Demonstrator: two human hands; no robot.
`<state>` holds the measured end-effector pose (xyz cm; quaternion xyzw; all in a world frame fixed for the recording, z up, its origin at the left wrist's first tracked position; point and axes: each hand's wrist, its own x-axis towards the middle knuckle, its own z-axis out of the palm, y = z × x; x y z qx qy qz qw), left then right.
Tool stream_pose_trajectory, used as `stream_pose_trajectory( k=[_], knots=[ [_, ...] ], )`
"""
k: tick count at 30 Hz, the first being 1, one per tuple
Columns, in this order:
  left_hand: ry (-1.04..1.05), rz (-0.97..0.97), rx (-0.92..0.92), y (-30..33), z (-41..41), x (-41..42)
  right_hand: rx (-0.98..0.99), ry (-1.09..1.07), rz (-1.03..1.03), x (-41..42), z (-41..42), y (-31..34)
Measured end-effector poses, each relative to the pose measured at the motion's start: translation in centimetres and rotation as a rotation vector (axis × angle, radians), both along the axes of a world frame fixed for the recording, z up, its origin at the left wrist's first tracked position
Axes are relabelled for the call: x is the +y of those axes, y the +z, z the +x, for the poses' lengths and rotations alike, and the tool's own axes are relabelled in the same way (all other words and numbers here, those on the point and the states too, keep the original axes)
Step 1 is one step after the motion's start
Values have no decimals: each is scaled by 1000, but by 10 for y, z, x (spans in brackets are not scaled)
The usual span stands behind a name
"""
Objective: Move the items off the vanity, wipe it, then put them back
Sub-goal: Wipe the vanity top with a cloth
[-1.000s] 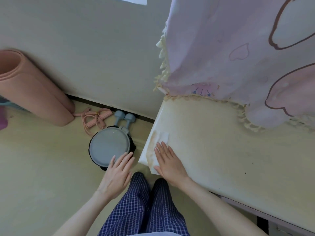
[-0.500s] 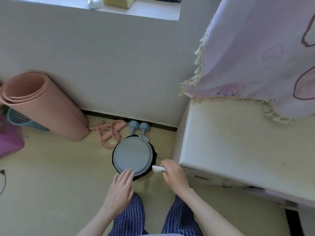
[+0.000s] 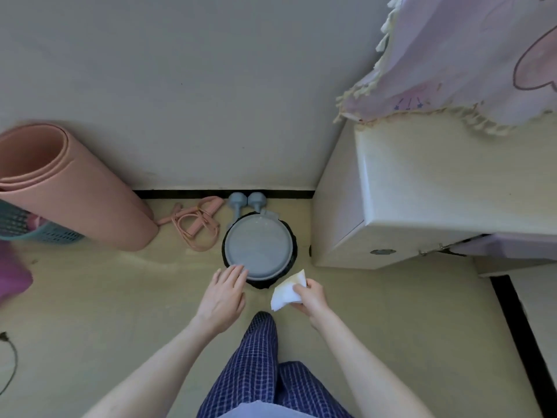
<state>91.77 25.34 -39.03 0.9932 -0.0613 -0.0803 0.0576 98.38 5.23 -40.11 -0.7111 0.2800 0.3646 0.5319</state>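
While the left hand (image 3: 223, 297) touches the bin lid (image 3: 258, 245), the right hand (image 3: 310, 297) pinches the wipe (image 3: 286, 290).

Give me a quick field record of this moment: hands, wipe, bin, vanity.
left hand: open, fingertips at the bin lid's near edge
right hand: pinching the wipe
wipe: white, crumpled, held beside the bin
bin: round grey lid, closed, on the floor beside the vanity
vanity: top bare in view, pink cloth hanging over its back edge

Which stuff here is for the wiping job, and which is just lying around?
For the job: wipe pinched in right hand; left hand at bin lid; vanity.

Lying about: rolled mat, pink bands, dumbbells, basket.
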Motion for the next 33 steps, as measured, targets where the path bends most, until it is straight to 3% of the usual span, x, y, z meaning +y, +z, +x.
stream_pose_trajectory(
  k=[9, 17, 25, 33],
  knots=[
    [-87, -11, -5, -9, -46, 28, 74, -209, 69, 33, -56, -9],
    [-185, -59, -57, -59, -27, 63, 69, -391, 154, 65, -81, -40],
    [-377, -100, -112, -151, 40, 125, 4, -637, 219, 129, -75, -145],
    [-540, -64, -182, -272, 87, 135, -50, -717, 250, 160, -84, -272]
  ],
)
